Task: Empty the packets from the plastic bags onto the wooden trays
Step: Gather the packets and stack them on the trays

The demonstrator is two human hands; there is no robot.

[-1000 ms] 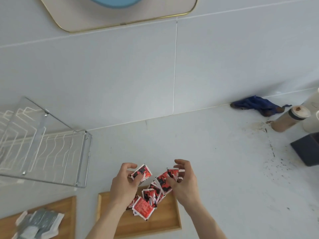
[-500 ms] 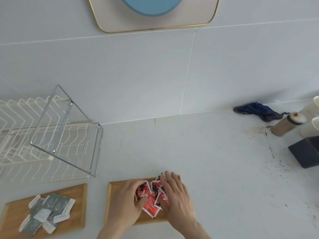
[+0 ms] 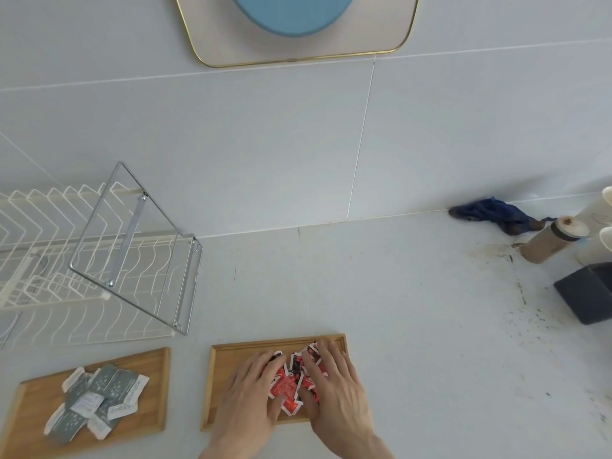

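Observation:
Two wooden trays lie at the near edge of the white counter. The right tray holds a pile of several red packets. My left hand lies flat on the pile's left side and my right hand lies flat on its right side, fingers spread, pressing the packets down. Part of the pile is hidden under my palms. The left tray carries several grey and white packets. No plastic bag is in view.
A white wire dish rack with a metal frame stands at the left. At the far right are a blue cloth, a brown cup, white cups and a dark box. Dark specks litter the counter there.
A second ago both hands held red packets above the right tray; they have lowered the packets onto it and now rest flat on the pile. The view shifted, showing more of the left tray.

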